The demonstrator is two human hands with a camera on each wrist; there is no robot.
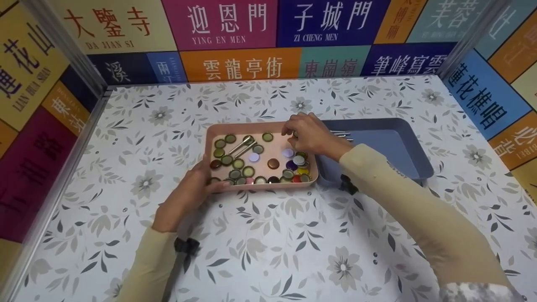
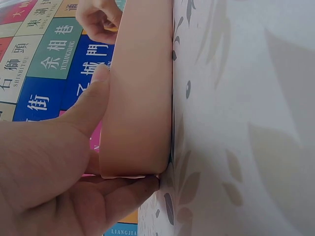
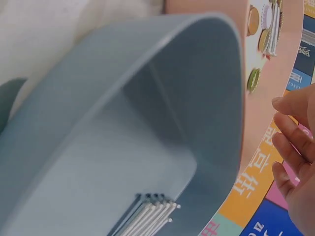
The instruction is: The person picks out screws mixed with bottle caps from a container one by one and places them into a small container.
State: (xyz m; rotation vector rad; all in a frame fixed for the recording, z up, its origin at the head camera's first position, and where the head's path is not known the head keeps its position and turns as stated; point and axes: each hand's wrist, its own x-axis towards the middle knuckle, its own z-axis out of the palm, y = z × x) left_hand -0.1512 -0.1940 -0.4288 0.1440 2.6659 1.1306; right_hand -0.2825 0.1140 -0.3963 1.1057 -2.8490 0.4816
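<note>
A pink tray (image 1: 262,188) holds bottle caps of several colours and two slim metal rods (image 1: 241,147). My left hand (image 1: 194,184) grips the tray's near left corner. In the left wrist view its thumb lies along the rim and the fingers bend around the end wall. My right hand (image 1: 308,133) is over the tray's far right part, fingers bent and pointing down. The right wrist view shows its fingertips (image 3: 278,104) near the pink rim, with nothing visible between them. A green bottle cap (image 3: 253,80) lies close to them inside the tray.
Against the pink tray's right side stands a blue-grey tray (image 1: 419,167), with several slim silver rods (image 3: 150,219) at its left end. A white floral cloth (image 1: 268,243) covers the table. Panels with printed characters (image 1: 226,25) wall in the back and sides.
</note>
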